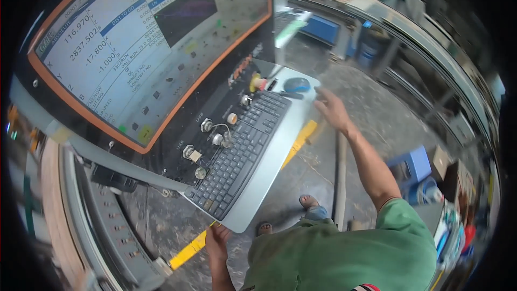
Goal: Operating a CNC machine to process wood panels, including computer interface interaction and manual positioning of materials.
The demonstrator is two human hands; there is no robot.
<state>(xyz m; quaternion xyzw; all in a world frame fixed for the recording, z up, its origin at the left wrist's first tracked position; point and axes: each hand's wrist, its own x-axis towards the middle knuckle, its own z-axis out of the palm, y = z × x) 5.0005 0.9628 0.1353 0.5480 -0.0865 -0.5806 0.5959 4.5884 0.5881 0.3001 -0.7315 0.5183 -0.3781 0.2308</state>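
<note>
At the shelf's near left corner, my left hand is closed with its fingertips against the edge; part of the fingers is hidden there. My right hand hangs just off the far right end of the shelf, fingers loosely apart and holding nothing. Closest to it is a dark mouse with a blue patch. A black keyboard lies along the pale metal shelf. Behind it rises a control panel with round knobs and sockets, below an orange-framed screen showing rows of figures.
Yellow bars show under the shelf, above a worn grey floor. A pipe runs along the floor to the right. Blue crates and boxes stand at the right. A long machine rail curves along the left.
</note>
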